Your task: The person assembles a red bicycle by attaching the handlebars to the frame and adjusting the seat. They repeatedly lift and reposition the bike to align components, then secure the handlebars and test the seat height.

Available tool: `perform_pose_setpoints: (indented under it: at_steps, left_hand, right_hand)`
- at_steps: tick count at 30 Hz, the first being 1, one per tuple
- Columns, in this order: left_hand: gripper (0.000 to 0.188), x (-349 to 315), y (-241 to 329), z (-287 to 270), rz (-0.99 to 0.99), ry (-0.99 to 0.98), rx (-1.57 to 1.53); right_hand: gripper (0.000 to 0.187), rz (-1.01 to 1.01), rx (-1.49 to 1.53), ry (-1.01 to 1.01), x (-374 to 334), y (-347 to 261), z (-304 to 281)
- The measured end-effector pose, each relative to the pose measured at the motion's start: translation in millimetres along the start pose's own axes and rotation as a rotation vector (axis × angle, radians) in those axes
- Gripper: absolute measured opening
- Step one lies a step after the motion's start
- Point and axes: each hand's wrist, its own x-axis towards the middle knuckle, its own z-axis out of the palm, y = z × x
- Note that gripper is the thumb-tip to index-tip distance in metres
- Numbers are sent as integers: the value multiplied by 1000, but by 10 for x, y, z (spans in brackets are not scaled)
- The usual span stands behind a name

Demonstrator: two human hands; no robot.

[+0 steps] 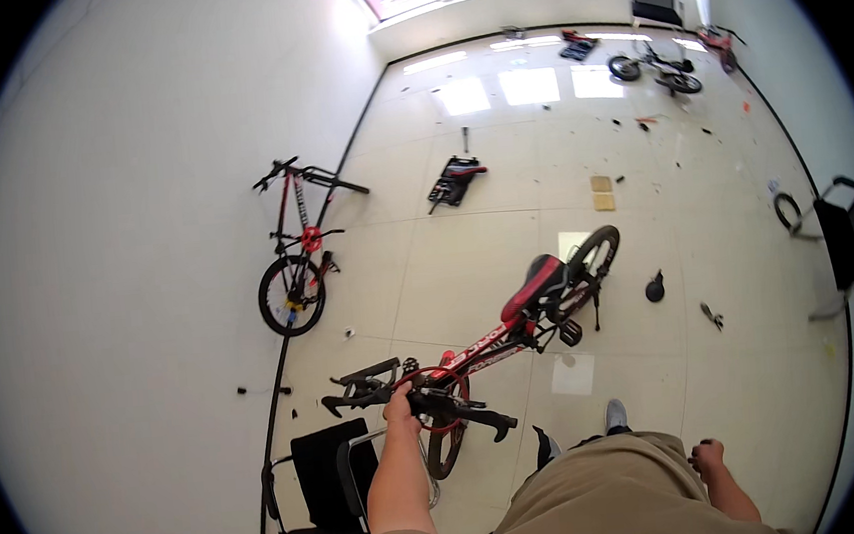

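A red and black bicycle [489, 350] stands on the tiled floor in front of me, its front end to the left and its rear wheel to the far right. My left hand [400, 406] is closed around the middle of its black handlebar [448, 406], beside looping red cables. The front wheel [446, 449] shows partly below the bar. A red and black saddle [534, 287] sits on the frame. Low at my right side, my right hand [706, 456] has curled fingers, with a small dark bit at them that I cannot make out.
Beside my left arm stands a black chair [335, 470]. A bicycle missing one wheel [295, 242] leans on the left wall. An open tool case [456, 180], pliers [713, 316], a black round part [655, 287] and a small bike [657, 70] lie on the floor. Black chairs [841, 234] line the right.
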Motion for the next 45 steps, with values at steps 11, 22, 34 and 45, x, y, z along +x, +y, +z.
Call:
perform_pose_setpoints:
  at_steps: [11, 22, 34, 45]
  left_hand:
    - [37, -337, -8, -224, 76, 96, -82]
    - [27, -516, 5, -56, 78, 99, -82]
    - [32, -431, 0, -91, 91, 107, -52]
    - [30, -540, 61, -83, 88, 88, -91]
  right_hand:
    - [49, -149, -91, -80, -364, -947, 306]
    - [47, -176, -159, -134, -403, -1150, 294]
    - [48, -163, -146, -122, -327, -1035, 284]
    - [49, -144, -161, -148, -112, -831, 267]
